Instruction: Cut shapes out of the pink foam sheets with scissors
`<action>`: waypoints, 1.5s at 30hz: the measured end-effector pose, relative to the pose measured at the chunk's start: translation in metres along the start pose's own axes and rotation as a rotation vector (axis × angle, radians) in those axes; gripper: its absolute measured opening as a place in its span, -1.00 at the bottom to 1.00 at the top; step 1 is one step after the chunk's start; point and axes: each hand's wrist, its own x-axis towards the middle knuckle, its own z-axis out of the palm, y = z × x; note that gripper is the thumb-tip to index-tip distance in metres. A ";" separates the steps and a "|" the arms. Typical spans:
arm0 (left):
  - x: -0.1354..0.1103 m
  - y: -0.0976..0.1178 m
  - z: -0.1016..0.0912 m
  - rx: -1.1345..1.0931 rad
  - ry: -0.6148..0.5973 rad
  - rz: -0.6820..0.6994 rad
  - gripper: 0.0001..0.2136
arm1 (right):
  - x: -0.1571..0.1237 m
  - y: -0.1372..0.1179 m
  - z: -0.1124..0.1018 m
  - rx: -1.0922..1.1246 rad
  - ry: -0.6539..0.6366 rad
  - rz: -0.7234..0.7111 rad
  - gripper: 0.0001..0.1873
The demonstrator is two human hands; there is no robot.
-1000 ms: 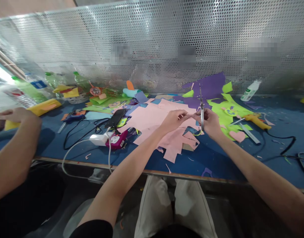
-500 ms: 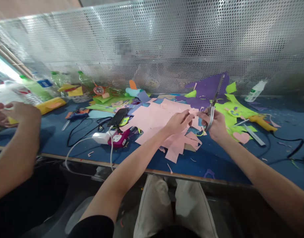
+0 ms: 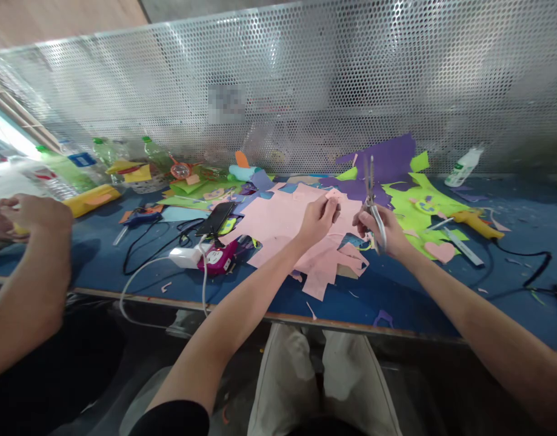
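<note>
My left hand [image 3: 321,216] pinches a small piece of pink paper [image 3: 333,194] above a large pink sheet [image 3: 278,215] with ragged, cut edges. To its right, my right hand [image 3: 385,231] is closed around the handles of a pair of scissors [image 3: 370,184], whose blades point up and away from me. The two hands are apart. Green paper scraps [image 3: 412,200] and a purple sheet [image 3: 387,157] lie behind and beside the right hand. A pink paper heart [image 3: 440,251] rests farther right.
A yellow glue gun [image 3: 478,223], a box-cutter-like strip [image 3: 464,247] and a white bottle [image 3: 463,168] are on the right. On the left are a magenta power adapter [image 3: 219,257], a phone [image 3: 218,217], a blue glue gun [image 3: 142,218], plastic bottles [image 3: 155,154] and another person's hands [image 3: 33,215].
My left hand has moved left with the small pink paper. The scissors, in my right hand, have come away from it and swung more upright.
</note>
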 end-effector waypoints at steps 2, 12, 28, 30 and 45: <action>0.001 -0.001 -0.001 -0.041 0.044 -0.009 -0.50 | -0.001 0.001 -0.002 -0.093 -0.087 0.005 -0.58; 0.001 -0.009 -0.001 -0.041 0.058 -0.017 -0.54 | -0.004 0.000 -0.003 -0.275 -0.324 0.027 -0.51; 0.000 -0.009 0.008 -0.113 0.085 -0.065 -0.59 | -0.008 0.012 0.003 -0.221 -0.312 0.016 -0.43; -0.001 -0.008 0.008 -0.094 0.076 -0.073 -0.60 | -0.008 0.012 0.003 -0.216 -0.318 -0.001 -0.44; -0.001 -0.001 0.010 -0.153 0.093 -0.098 -0.59 | -0.011 0.013 0.006 -0.177 -0.302 0.014 -0.42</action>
